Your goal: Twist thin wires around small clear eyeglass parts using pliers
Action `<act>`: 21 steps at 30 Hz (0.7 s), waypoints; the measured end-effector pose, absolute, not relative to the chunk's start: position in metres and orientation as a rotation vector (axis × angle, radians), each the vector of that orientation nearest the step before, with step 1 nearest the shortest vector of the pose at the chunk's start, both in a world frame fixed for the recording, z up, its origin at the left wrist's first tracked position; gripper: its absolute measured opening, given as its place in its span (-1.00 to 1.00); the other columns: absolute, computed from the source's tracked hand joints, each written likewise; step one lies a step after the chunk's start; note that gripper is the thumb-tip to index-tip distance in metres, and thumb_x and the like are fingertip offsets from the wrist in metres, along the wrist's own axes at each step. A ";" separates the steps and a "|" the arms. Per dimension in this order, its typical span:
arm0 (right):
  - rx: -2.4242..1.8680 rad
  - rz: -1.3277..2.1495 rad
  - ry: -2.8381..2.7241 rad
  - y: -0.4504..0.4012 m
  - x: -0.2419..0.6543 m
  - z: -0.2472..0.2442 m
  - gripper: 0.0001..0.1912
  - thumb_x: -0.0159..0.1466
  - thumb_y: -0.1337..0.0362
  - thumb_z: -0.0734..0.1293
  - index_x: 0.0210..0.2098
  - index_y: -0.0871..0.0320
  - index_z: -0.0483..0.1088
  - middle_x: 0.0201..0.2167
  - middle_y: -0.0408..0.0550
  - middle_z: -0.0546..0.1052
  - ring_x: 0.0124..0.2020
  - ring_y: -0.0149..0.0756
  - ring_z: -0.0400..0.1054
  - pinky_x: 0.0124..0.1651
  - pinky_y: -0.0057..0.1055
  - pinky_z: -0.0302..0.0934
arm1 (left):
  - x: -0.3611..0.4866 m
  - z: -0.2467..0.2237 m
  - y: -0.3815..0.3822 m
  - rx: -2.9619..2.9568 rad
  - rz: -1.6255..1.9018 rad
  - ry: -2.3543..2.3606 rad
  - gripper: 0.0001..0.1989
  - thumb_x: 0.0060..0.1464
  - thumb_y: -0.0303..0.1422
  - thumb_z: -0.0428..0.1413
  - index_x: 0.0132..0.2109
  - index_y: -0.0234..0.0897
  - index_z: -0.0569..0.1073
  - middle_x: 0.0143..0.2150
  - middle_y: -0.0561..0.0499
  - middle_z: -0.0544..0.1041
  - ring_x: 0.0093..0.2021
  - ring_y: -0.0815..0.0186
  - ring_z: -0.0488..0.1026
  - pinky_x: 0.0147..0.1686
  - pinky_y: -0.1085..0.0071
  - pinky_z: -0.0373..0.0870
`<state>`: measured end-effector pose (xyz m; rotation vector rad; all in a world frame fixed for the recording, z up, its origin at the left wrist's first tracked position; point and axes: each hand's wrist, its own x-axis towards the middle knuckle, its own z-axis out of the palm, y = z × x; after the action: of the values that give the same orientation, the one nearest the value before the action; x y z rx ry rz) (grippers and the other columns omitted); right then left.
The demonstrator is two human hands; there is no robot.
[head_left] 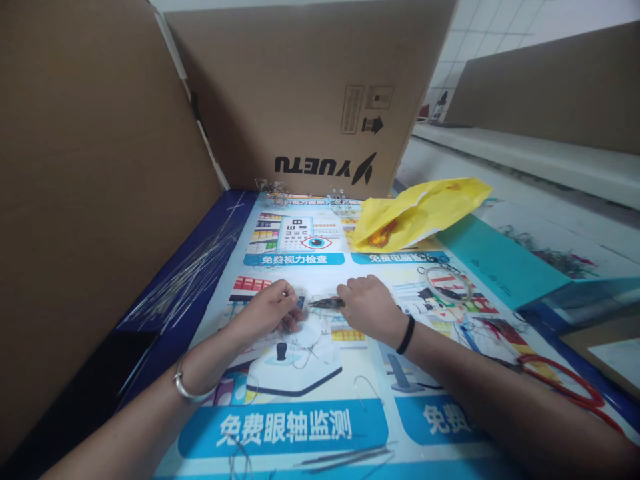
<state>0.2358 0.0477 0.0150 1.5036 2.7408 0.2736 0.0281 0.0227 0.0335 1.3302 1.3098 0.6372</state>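
Near the middle of the printed sheet, my right hand (pixel 373 308) is closed round a pair of pliers (pixel 326 303), whose dark, narrow jaws point left. My left hand (pixel 267 310) faces it, thumb and fingers pinched together just left of the jaw tips. Whatever lies between those fingers is too fine to make out. Thin bent wire (pixel 305 347) trails over the sheet below the two hands. A curved piece of wire (pixel 367 387) lies nearer to me, and several thin straight rods (pixel 345 457) rest close to the front edge.
Cardboard panels stand at the left (pixel 95 167) and back (pixel 300 87). Long straight wires (pixel 187 273) lie on the left. A yellow bag (pixel 425 210) with something orange inside sits back right, beside a teal box (pixel 505 260). Red-handled cutters (pixel 565 380) lie by my right forearm.
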 end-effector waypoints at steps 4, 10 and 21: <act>1.519 0.234 2.718 0.048 0.236 0.014 -0.82 0.15 0.23 0.23 -0.29 0.17 0.36 -0.34 0.00 0.46 -0.28 -0.23 0.31 -0.26 -0.33 -0.06 | 0.027 0.032 0.023 1.333 0.643 1.296 -0.80 0.09 -0.22 -0.04 -0.36 -0.23 0.14 -0.43 0.01 0.50 -0.55 0.40 0.43 -0.60 0.49 0.11; 1.540 0.220 2.710 0.048 0.236 0.014 -0.81 0.16 0.22 0.23 -0.28 0.18 0.36 -0.33 0.01 0.46 -0.27 -0.23 0.31 -0.25 -0.34 -0.05 | 0.027 0.032 0.023 1.321 0.662 1.272 -0.78 0.08 -0.20 -0.02 -0.36 -0.23 0.15 -0.45 0.02 0.49 -0.55 0.40 0.42 -0.61 0.49 0.09; 1.560 0.244 2.719 0.049 0.237 0.012 -0.83 0.16 0.23 0.22 -0.30 0.17 0.34 -0.36 -0.01 0.46 -0.29 -0.24 0.32 -0.26 -0.34 -0.05 | 0.028 0.034 0.023 1.282 0.619 1.244 -0.76 0.06 -0.19 0.03 -0.36 -0.26 0.22 -0.45 0.01 0.50 -0.56 0.44 0.38 -0.58 0.51 0.09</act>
<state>0.2366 0.0487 0.0121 1.5597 2.7190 0.2440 0.0275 0.0227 0.0338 1.2816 1.2439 0.6191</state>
